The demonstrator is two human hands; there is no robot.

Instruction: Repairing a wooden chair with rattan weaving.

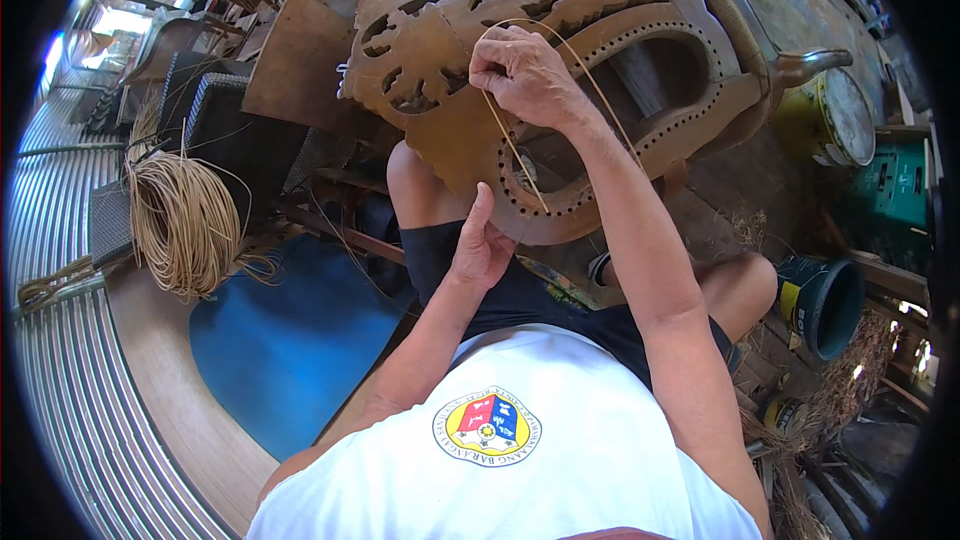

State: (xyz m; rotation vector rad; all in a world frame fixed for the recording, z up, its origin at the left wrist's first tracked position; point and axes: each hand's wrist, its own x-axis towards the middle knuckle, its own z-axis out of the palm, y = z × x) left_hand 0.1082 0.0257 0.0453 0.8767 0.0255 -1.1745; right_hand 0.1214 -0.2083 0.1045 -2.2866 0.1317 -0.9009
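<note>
A carved brown wooden chair frame [440, 145] leans in front of my knees. Its oval opening is ringed by small drilled holes. Above the opening, my right hand [525, 75] is closed, pinching a thin pale cane strand [515, 153]. One stretch of the strand runs down to the holes at the opening's lower rim; a loop arcs over my hand and past my forearm. At the frame's lower edge my left hand [483, 252] grips the wood, thumb upright on the near face. Its other fingers are mostly hidden behind the edge.
A big coil of cane [185, 225] hangs at the left beside corrugated metal sheeting [95, 390]. Below it lies a blue panel [285, 340]. To the right stand a lidded pail [848, 118], a green crate [893, 180] and a dark open bucket [835, 310], with cane scraps around.
</note>
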